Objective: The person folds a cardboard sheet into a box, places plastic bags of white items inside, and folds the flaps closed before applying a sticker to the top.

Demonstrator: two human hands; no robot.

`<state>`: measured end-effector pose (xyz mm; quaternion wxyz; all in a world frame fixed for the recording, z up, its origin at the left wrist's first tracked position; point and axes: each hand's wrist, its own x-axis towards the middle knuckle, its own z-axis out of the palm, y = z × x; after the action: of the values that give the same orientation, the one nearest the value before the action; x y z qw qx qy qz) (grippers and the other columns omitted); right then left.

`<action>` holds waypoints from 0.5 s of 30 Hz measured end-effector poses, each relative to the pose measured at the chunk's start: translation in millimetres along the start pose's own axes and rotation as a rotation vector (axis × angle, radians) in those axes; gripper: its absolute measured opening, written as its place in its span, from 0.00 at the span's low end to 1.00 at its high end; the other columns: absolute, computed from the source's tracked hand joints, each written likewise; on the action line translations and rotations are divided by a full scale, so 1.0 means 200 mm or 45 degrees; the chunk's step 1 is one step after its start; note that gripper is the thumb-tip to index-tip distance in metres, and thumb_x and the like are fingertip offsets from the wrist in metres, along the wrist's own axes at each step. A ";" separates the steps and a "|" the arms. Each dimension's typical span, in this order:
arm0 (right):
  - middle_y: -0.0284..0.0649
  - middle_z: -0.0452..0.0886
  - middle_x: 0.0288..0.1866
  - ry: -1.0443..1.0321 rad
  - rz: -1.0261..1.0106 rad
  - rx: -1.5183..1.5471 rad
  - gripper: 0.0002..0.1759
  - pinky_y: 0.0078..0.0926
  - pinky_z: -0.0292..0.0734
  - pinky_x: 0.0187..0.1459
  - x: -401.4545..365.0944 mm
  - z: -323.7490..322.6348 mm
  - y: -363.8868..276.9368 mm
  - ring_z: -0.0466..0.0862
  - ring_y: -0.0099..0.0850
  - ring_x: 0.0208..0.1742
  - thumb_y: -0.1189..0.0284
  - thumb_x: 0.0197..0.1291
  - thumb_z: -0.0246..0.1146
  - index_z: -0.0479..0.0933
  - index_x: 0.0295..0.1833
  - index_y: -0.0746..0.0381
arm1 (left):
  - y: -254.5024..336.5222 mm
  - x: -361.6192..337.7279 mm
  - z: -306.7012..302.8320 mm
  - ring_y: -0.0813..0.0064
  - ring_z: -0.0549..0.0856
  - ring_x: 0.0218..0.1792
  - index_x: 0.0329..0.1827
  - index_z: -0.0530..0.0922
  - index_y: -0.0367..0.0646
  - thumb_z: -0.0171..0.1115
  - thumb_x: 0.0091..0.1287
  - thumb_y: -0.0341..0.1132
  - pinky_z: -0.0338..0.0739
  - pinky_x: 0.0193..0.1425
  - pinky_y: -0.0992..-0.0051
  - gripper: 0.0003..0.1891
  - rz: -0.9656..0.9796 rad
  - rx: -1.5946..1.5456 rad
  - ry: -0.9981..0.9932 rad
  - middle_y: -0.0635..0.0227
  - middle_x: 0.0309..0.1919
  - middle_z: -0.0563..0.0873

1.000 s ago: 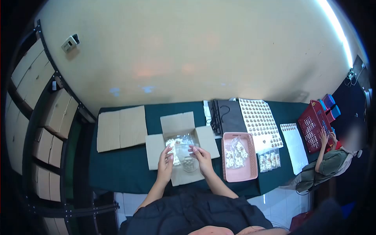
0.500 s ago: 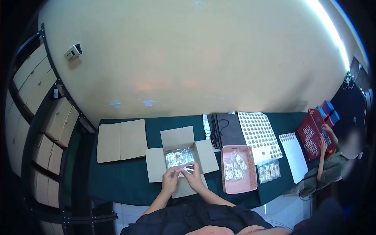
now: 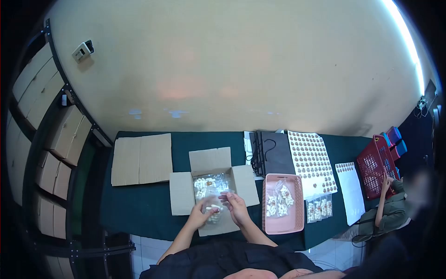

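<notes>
Over the front of an open cardboard box (image 3: 244,179), both hands are at a clear plastic bag (image 3: 213,216) with white pieces in it. My left hand (image 3: 200,216) grips the bag's left side, thumb across its front. At its upper right edge, the fingers of my right hand (image 3: 237,210) are bent and pinch the clear film. Motion blurs the bag somewhat. Inside the box lie more filled clear bags (image 3: 204,182) with white pieces. Just right of the box, a pink basket (image 3: 284,226) holds several similar bags (image 3: 279,201).
Flat cardboard (image 3: 141,159) lies left on the green-covered table (image 3: 134,204). Black paper bags (image 3: 276,156), a sticker sheet (image 3: 312,160), more filled bags (image 3: 319,208) and another sheet (image 3: 350,193) lie right. Beyond, a person's hand (image 3: 385,183) touches a red basket (image 3: 374,165).
My hands have moved apart, and the bag between them now hangs in view with its pieces low. The camera view has shifted slightly. The other person's hands have moved lower on the red basket.
</notes>
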<state>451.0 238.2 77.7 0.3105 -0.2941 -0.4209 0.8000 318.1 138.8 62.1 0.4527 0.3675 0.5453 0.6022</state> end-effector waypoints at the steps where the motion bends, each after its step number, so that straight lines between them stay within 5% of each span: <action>1: 0.35 0.80 0.42 -0.013 0.027 0.167 0.15 0.19 0.68 0.48 0.03 -0.01 -0.02 0.76 0.20 0.44 0.65 0.68 0.52 0.76 0.49 0.66 | -0.01 0.00 0.00 0.77 0.80 0.45 0.51 0.75 0.37 0.57 0.68 0.39 0.73 0.52 0.76 0.15 -0.013 0.265 -0.027 0.63 0.43 0.82; 6: 0.42 0.72 0.58 -0.146 -0.017 -0.226 0.23 0.24 0.67 0.58 0.08 0.01 0.00 0.74 0.25 0.55 0.70 0.66 0.54 0.64 0.64 0.66 | -0.04 0.06 0.03 0.79 0.77 0.43 0.53 0.71 0.38 0.57 0.68 0.36 0.72 0.49 0.80 0.15 -0.144 -0.231 0.189 0.65 0.40 0.79; 9: 0.39 0.73 0.57 -0.331 0.066 -0.243 0.22 0.22 0.67 0.58 0.11 -0.02 0.09 0.73 0.24 0.57 0.71 0.65 0.55 0.65 0.63 0.66 | -0.08 0.11 0.04 0.79 0.77 0.42 0.51 0.72 0.38 0.56 0.68 0.36 0.72 0.49 0.80 0.14 -0.082 -0.205 0.304 0.65 0.41 0.79; 15: 0.38 0.76 0.52 -0.216 0.150 -0.220 0.20 0.20 0.69 0.54 0.23 -0.09 0.10 0.74 0.23 0.53 0.71 0.64 0.58 0.69 0.59 0.66 | -0.14 0.15 0.05 0.77 0.77 0.48 0.58 0.66 0.38 0.55 0.68 0.36 0.72 0.52 0.78 0.19 -0.143 -0.314 0.300 0.63 0.48 0.77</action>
<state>429.9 270.9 42.7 0.1998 -0.2750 -0.4950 0.7997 322.3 171.2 33.6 0.4604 0.2051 0.5362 0.6770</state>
